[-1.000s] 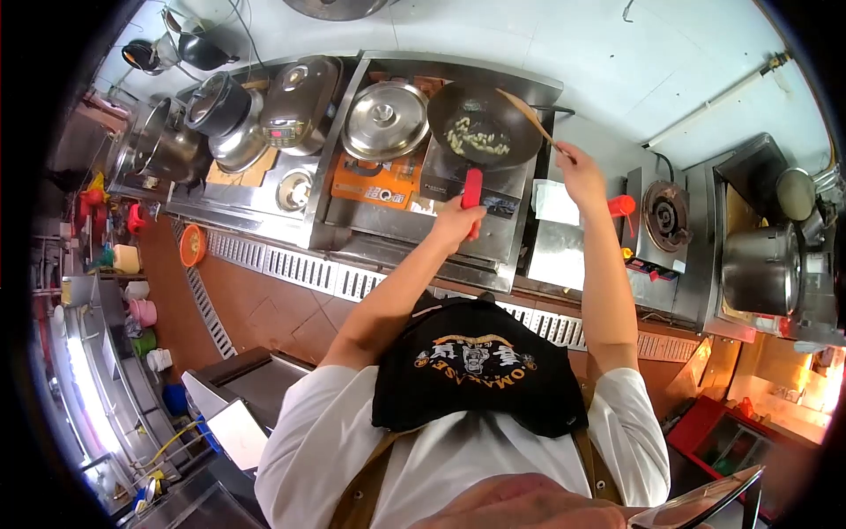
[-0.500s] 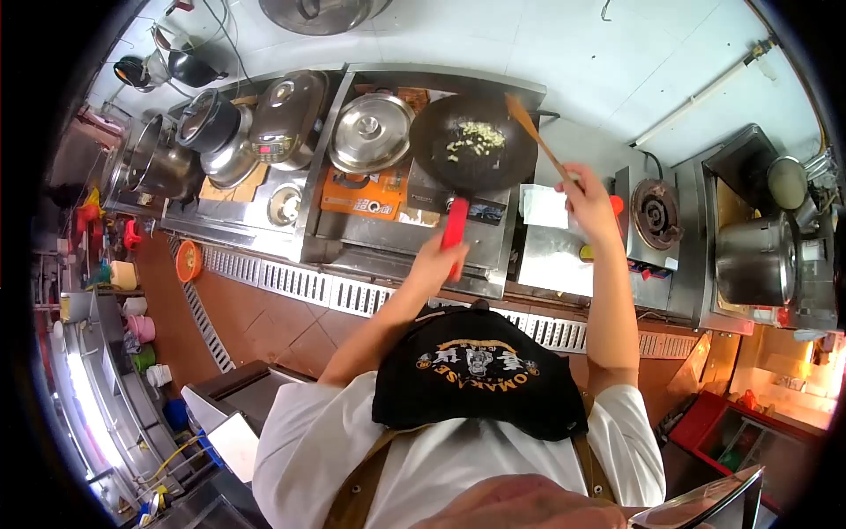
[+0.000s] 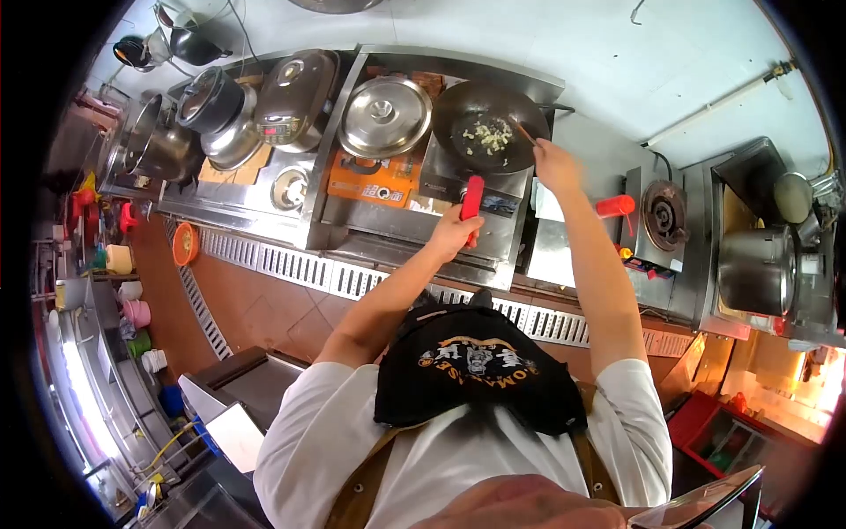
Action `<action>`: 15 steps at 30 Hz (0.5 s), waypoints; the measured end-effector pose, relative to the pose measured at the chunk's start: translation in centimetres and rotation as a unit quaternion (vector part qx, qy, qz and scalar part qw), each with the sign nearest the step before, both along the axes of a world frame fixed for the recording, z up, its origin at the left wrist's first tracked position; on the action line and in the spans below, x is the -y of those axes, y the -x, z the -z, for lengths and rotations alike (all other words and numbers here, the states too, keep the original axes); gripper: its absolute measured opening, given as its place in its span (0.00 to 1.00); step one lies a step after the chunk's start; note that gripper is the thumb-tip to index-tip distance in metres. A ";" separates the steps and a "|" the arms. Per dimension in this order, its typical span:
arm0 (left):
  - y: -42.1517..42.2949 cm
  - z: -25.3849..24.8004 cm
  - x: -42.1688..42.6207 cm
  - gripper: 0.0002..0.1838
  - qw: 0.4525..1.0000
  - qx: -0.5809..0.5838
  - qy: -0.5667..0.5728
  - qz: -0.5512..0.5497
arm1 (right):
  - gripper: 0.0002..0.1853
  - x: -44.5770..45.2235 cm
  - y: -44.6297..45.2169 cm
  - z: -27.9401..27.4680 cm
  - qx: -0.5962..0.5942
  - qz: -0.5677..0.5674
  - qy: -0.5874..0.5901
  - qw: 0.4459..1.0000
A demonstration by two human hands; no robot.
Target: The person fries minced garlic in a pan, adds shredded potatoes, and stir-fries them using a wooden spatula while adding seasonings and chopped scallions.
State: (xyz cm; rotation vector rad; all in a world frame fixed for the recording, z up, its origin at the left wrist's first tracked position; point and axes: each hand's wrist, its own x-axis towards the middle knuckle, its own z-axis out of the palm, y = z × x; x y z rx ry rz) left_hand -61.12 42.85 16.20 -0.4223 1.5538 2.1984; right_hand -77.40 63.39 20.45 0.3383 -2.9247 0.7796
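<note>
A dark wok-shaped frying pan [image 3: 454,99] sits on the stove. Small pale-yellow chopped pieces [image 3: 490,134] are spread over its bottom. My left hand [image 3: 451,234] is wrapped round the pan's red-covered handle [image 3: 472,197], which points toward me. At the pan's right rim, my right hand [image 3: 557,166] grips a wooden spatula [image 3: 523,132]. The spatula reaches down into the pan, its tip close to the right side of the pieces. My fingers hide the upper part of the spatula.
Left of the pan stand a pot with a steel lid [image 3: 385,128] and a brown cooker [image 3: 295,97]. An orange panel [image 3: 374,183] lies in front of the lidded pot. To the right are a red bottle [image 3: 614,206], a round burner [image 3: 664,215] and a tall steel pot [image 3: 756,271].
My right hand has moved left and toward the pan, bringing the spatula into it from above its right rim. The pale pieces lie closer together. My left hand keeps hold of the handle.
</note>
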 end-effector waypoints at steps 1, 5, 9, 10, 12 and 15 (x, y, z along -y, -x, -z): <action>-0.1 0.4 0.0 0.09 1.000 -0.003 -0.002 -0.002 | 0.16 1.3 0.0 0.7 -0.022 -0.017 -0.028 0.999; 0.6 1.9 0.4 0.09 0.999 -0.018 -0.033 0.005 | 0.14 3.5 -1.7 2.1 -0.014 -0.110 -0.095 0.989; 2.6 3.3 0.5 0.11 0.999 0.007 -0.029 0.012 | 0.14 2.3 -5.8 -5.4 0.043 -0.097 -0.121 0.987; 3.0 3.4 0.6 0.11 0.999 0.003 -0.034 0.009 | 0.14 2.4 -5.1 -5.4 0.040 -0.099 -0.126 0.986; 2.9 3.8 0.9 0.11 1.000 0.020 -0.007 0.013 | 0.13 2.7 -4.1 -3.1 0.043 -0.121 -0.146 0.981; 2.4 3.6 1.3 0.14 0.998 0.017 0.052 0.039 | 0.14 4.7 1.6 0.1 0.013 -0.071 -0.119 0.990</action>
